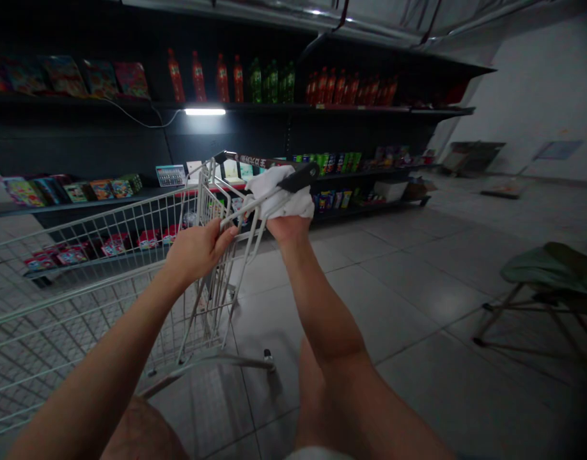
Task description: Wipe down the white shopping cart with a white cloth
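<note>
A wire shopping cart (130,281) stands side-on at the left, its black handle bar (255,161) at the far upper end. My left hand (197,248) is closed around the top rail of the cart's frame, below the handle. My right hand (289,229) holds a white cloth (279,195) against the near end of the handle and the metal frame beneath it. The cloth is bunched up and covers most of the fingers. Part of the black end piece (300,177) shows over the cloth.
Dark shelves (236,131) with red and green bottles (272,82), snack packs and boxes run along the back. A lit lamp tube (204,112) hangs beneath the upper shelf. At the right stands a green folding stool (552,271) on the tiled floor (384,281).
</note>
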Tool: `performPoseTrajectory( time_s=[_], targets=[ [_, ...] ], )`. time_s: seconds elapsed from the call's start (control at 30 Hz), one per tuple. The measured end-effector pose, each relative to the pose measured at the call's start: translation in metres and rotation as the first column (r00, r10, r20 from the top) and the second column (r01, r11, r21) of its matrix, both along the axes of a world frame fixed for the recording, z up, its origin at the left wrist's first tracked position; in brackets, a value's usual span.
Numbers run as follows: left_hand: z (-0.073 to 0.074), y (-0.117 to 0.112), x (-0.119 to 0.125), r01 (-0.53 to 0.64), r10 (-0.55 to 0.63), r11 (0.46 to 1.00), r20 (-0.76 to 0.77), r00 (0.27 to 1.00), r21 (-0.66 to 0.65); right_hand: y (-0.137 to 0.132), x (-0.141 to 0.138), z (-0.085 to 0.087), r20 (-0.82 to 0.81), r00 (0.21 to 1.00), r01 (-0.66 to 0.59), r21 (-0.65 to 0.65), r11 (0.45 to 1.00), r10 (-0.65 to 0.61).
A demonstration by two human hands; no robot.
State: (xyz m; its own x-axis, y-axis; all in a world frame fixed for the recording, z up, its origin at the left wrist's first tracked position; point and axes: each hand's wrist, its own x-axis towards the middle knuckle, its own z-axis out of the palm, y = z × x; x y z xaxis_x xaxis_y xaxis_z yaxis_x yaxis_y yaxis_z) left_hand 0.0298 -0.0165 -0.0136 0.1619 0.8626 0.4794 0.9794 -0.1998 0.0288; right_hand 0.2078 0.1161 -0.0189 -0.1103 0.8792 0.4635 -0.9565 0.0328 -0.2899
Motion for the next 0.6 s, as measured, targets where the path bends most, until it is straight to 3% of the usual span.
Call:
performPoseTrajectory(
  time_s=[0.13, 0.27, 0.37, 0.5, 0.6],
  targets=[
    [0.0, -0.004, -0.002, 0.021, -0.021, 1.0, -0.035, 0.999, 0.004, -0.01, -0.011, -0.007, -0.015, 0.999, 0.03, -0.017, 0.999, -0.03],
    [0.0, -0.009, -0.005, 0.041, -0.042, 0.999, -0.013, 0.999, -0.011, -0.027, -0.009, -0.018, 0.125, 0.977, 0.158, 0.134, 0.978, -0.175],
    [0.001, -0.012, -0.007, 0.032, -0.032, 0.999, 0.014, 0.999, -0.014, -0.043, -0.009, -0.019, 0.229, 0.928, 0.243, 0.229, 0.943, -0.295],
    [0.002, -0.019, -0.014, 0.056, -0.055, 0.998, 0.056, 0.997, -0.001, -0.06, -0.014, -0.024, 0.357, 0.863, 0.3, 0.206, 0.931, -0.357],
    [0.001, -0.027, -0.03, 0.101, -0.102, 0.995, 0.098, 0.99, 0.006, -0.077, -0.019, -0.035, 0.426, 0.778, 0.41, 0.212, 0.887, -0.462]
  ],
)
